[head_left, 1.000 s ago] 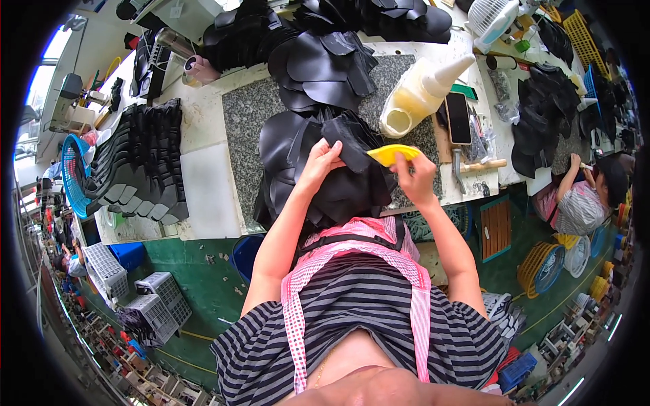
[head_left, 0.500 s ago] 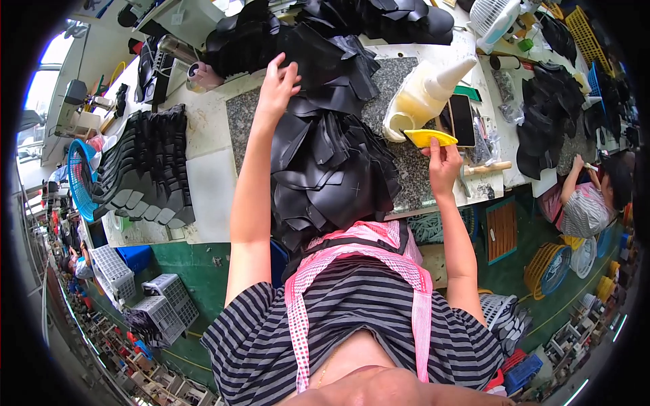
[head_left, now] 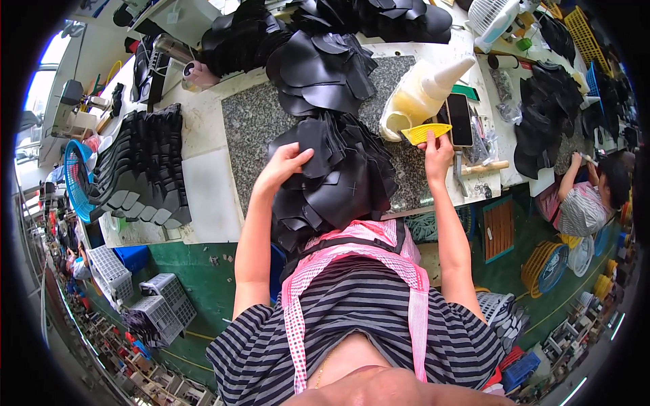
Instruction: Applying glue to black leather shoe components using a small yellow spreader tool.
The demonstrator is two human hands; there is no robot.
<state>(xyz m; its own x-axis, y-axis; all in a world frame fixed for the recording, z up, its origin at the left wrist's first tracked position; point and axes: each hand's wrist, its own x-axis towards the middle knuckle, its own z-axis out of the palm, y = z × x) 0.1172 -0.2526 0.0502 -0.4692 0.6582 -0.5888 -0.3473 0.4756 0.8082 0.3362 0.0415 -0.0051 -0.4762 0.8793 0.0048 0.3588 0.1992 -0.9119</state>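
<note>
My left hand rests with fingers spread on the top of a pile of black cut leather pieces on the speckled stone slab. My right hand grips a yellow scraper at the slab's right edge, beside a large squeeze bottle of yellowish glue. A second heap of black pieces lies farther back on the slab.
A row of black pieces is laid out on the white table at the left. A phone and a wooden-handled tool lie to the right. Another person works at the right. Grey crates stand on the green floor.
My left hand has drawn back from the far heap onto the near pile. My right hand with the yellow scraper stays near the glue bottle.
</note>
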